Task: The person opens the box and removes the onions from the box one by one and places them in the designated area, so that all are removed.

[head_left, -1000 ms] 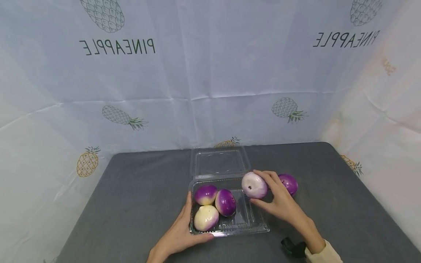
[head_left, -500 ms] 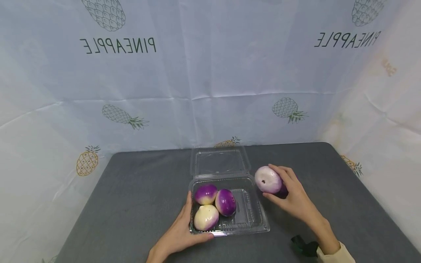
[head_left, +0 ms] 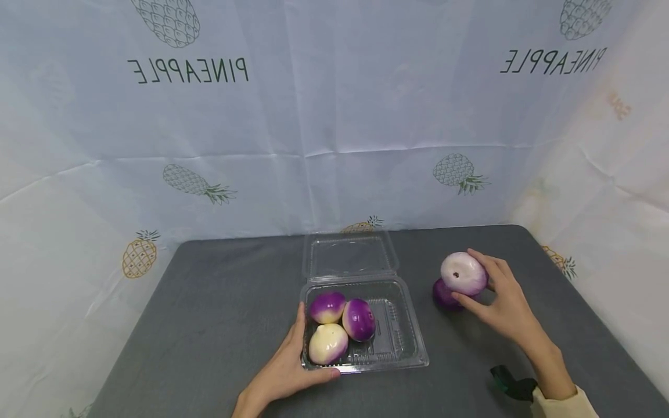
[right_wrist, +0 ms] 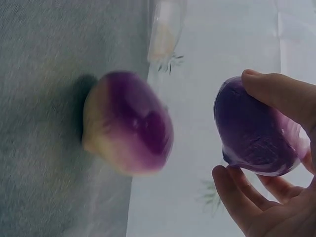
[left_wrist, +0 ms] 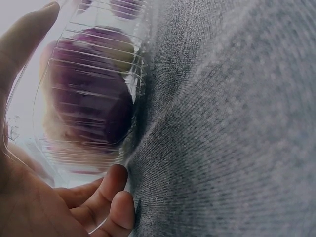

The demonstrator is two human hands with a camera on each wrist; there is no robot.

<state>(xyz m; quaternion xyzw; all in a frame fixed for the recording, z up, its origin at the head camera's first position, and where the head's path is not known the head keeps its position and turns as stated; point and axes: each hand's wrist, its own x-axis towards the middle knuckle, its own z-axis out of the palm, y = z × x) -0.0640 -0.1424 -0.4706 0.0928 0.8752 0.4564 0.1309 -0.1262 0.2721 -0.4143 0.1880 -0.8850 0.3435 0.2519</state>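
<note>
Over by the right side, the right hand has its thumb and fingers curled round a pale-ended onion, holding it up off the table with the dark pit in its white end showing. Just below it a loose onion, purple fading to cream, sits on the table, a gap between the two.

The left hand is spread wide at the near left corner of a clear plastic box, forefinger up the side and thumb along the front; from the blurry close view, I couldn't say how firmly it presses. Three onions lie bunched in the box's left half: a purple-topped one behind, a deep purple one beside it, a cream one in front. The hinged lid lies back, away from the person. Beyond the grey table hangs a white cloth printed with pineapples.
</note>
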